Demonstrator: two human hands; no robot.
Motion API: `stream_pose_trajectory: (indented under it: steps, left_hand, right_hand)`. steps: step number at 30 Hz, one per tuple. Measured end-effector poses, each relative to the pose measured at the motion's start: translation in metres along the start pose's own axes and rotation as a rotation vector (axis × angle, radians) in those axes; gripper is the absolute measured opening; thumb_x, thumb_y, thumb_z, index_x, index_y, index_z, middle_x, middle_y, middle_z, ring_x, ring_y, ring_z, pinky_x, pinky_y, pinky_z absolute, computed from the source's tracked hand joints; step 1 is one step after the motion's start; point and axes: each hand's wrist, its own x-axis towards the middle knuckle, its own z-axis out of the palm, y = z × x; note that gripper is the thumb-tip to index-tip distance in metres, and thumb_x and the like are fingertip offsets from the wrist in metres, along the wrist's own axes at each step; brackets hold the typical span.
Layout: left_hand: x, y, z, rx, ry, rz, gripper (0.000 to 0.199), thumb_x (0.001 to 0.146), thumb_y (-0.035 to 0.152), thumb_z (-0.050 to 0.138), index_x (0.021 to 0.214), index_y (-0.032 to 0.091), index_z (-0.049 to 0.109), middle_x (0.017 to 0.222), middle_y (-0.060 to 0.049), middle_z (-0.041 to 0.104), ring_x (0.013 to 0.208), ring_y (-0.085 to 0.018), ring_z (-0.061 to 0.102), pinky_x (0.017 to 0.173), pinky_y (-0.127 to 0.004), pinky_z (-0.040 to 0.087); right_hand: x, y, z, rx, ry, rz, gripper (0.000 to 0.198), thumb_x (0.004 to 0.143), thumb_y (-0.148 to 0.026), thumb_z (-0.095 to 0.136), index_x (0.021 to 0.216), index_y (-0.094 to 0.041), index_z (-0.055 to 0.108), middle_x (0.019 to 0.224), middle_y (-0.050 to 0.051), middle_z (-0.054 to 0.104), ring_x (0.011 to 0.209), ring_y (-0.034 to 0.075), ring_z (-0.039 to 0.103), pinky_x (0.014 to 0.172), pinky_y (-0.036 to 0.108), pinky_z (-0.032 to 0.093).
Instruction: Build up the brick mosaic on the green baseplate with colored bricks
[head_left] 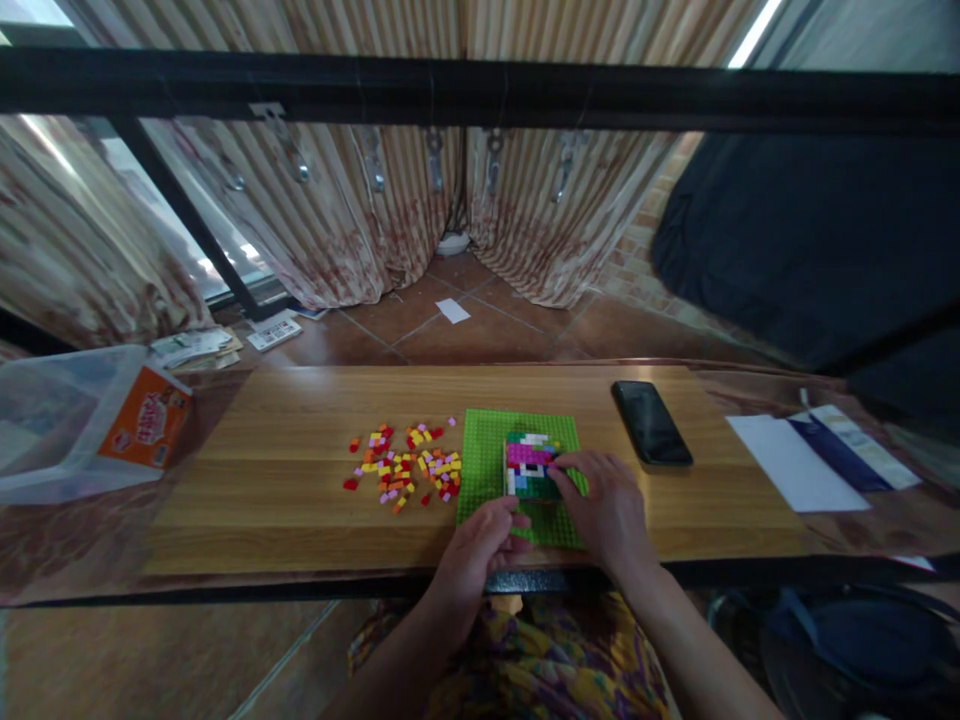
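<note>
A green studded baseplate lies on the wooden board in front of me. On it stands a block of small building bricks in magenta, white, blue and dark green. My right hand reaches over the block's right side, thumb and forefinger pinched together at its top; whatever lies between the fingertips is too small to make out. My left hand rests at the near left edge of the baseplate, fingers loosely apart near the block's front corner, with nothing seen in it. Left of the baseplate lie scattered loose bricks in yellow, red, orange and pink.
A black phone lies right of the baseplate on the wooden board. White papers are farther right. A clear plastic box with an orange label stands at the left. A dark metal bar crosses beyond the table.
</note>
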Motion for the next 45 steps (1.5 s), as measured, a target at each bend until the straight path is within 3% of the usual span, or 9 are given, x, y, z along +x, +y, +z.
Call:
stream_pose_trajectory:
  steps: [7,17,28,34,45]
  left_hand:
    - [0.0,-0.001,-0.004,0.023,-0.007,-0.001,0.032,0.073,0.038,0.065,0.094,0.014,0.065,0.083,-0.006,0.065,0.067,-0.014,0.057,0.066,-0.026,0.04]
    - [0.005,-0.004,-0.01,0.044,-0.003,-0.045,0.03,0.072,0.037,0.066,0.089,0.014,0.065,0.075,-0.004,0.064,0.06,-0.012,0.055,0.062,-0.026,0.038]
    - [0.009,-0.004,-0.012,0.047,-0.006,-0.071,0.027,0.07,0.034,0.066,0.088,0.014,0.064,0.072,-0.004,0.063,0.056,-0.012,0.055,0.059,-0.026,0.039]
    - [0.01,-0.002,-0.012,0.065,0.002,-0.1,0.027,0.071,0.035,0.065,0.088,0.014,0.063,0.072,-0.003,0.061,0.055,-0.011,0.054,0.058,-0.025,0.039]
    - [0.008,-0.005,-0.012,0.105,-0.007,-0.044,0.03,0.072,0.038,0.063,0.088,0.013,0.061,0.069,-0.002,0.061,0.053,-0.01,0.054,0.056,-0.024,0.039]
  right_hand:
    - [0.006,0.0,0.005,-0.057,-0.016,-0.024,0.02,0.087,-0.033,0.05,0.08,-0.021,0.065,0.08,0.004,0.067,0.077,0.021,0.056,0.073,0.034,0.039]
    - [0.004,-0.006,0.002,0.027,-0.011,0.01,0.02,0.086,-0.028,0.05,0.085,-0.021,0.068,0.084,0.005,0.07,0.079,0.021,0.06,0.076,0.035,0.042]
    - [0.007,-0.005,0.007,0.29,0.055,0.291,0.018,0.078,-0.035,0.058,0.084,-0.022,0.069,0.084,0.004,0.071,0.078,0.021,0.066,0.074,0.034,0.05]
    - [0.009,-0.008,0.007,0.351,0.058,0.36,0.018,0.077,-0.035,0.059,0.083,-0.021,0.069,0.081,0.004,0.071,0.075,0.021,0.066,0.07,0.033,0.05]
    - [0.007,-0.008,0.008,0.206,0.061,0.311,0.026,0.079,-0.037,0.057,0.094,-0.018,0.066,0.072,0.003,0.068,0.067,0.018,0.064,0.063,0.028,0.047]
